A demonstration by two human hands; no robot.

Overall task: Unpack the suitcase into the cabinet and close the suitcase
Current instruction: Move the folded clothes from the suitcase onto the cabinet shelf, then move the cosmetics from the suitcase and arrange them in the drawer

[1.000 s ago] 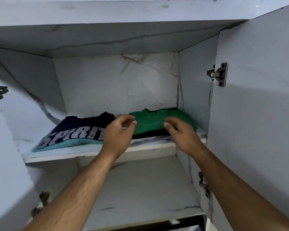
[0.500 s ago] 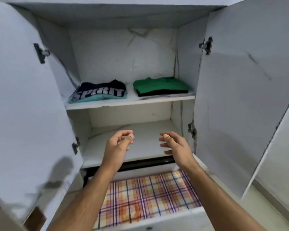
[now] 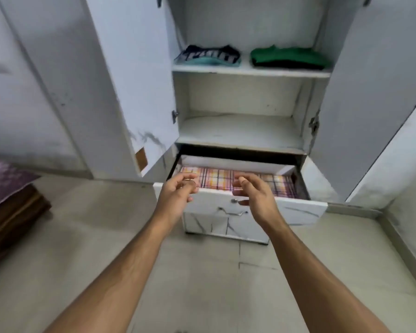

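Change: both hands are now hanging lower, over the open drawer (image 3: 255, 207), well below the shelf.
Left hand (image 3: 175, 195): grip released, fingers loosely curled, holding nothing.
Right hand (image 3: 255, 195): grip released, likewise.
Cabinet (image 3: 250, 131): doors standing open.
Clothes: navy shirt (image 3: 208, 56) at 11 o'clock and green shirt (image 3: 287, 57) at 1 o'clock are lying on the upper shelf.

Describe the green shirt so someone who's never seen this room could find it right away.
Look at the white cabinet with both doors open, and find its upper shelf. Two folded piles lie there; the green shirt tops the right one, over something dark. The left pile is a dark printed shirt on teal.
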